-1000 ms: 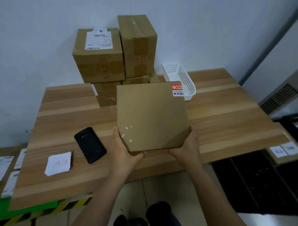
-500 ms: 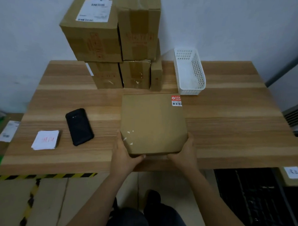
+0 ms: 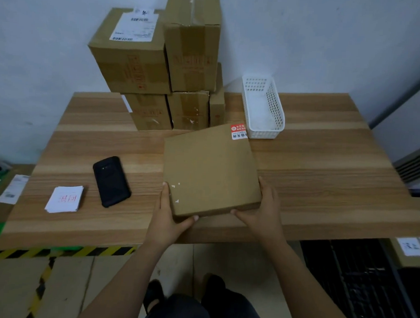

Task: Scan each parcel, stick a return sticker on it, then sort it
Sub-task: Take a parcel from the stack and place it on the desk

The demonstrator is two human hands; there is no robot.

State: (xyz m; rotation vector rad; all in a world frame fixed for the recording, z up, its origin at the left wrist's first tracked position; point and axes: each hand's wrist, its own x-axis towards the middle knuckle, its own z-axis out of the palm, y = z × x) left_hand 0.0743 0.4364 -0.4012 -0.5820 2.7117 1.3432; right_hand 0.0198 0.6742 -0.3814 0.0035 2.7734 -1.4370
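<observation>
A flat brown cardboard parcel (image 3: 209, 169) lies over the middle of the wooden table (image 3: 322, 174), turned slightly, with a red and white sticker (image 3: 238, 131) at its far right corner. My left hand (image 3: 167, 217) grips its near left corner, thumb on the near edge. My right hand (image 3: 262, 211) grips the near right corner. A black handheld scanner (image 3: 111, 181) lies left of the parcel. Further left sits a small stack of white return stickers (image 3: 64, 199) with red print.
Several brown boxes (image 3: 164, 69) are stacked against the wall behind the parcel. A white perforated basket (image 3: 263, 108) stands at the back right. Black crates (image 3: 366, 283) sit on the floor to the right, labelled parcels (image 3: 11, 190) to the left. Yellow-black tape (image 3: 58, 251) marks the floor.
The parcel has come down from a raised tilt onto the table and turned slightly clockwise. Both hands kept their hold on its near corners.
</observation>
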